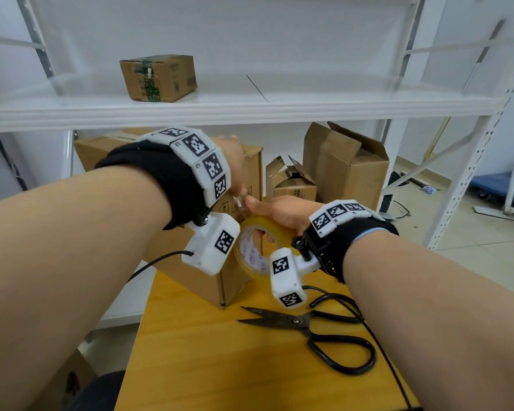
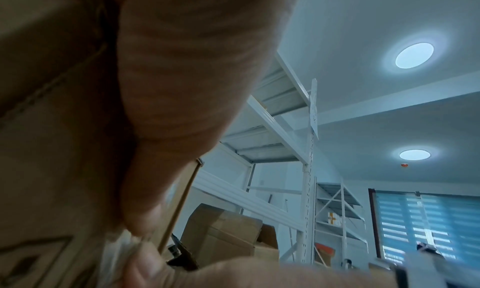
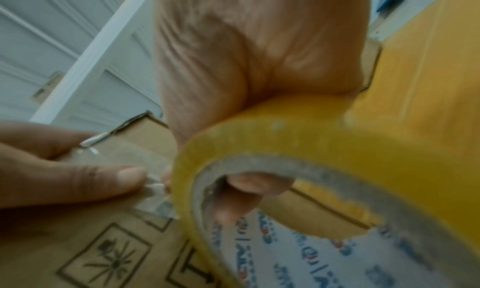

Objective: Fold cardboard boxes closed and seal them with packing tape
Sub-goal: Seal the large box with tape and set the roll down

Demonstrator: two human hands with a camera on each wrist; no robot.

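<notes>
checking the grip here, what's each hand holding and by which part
Right hand grips the tape roll, fingers through its core. Left hand pinches the tape's loose end against the box.

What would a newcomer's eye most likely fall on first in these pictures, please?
Probably the yellow roll of packing tape, gripped by the right hand at the centre, above the yellow table. The left hand pinches the free tape end against the brown cardboard box. The black-handled scissors lie open on the table nearby.
</notes>
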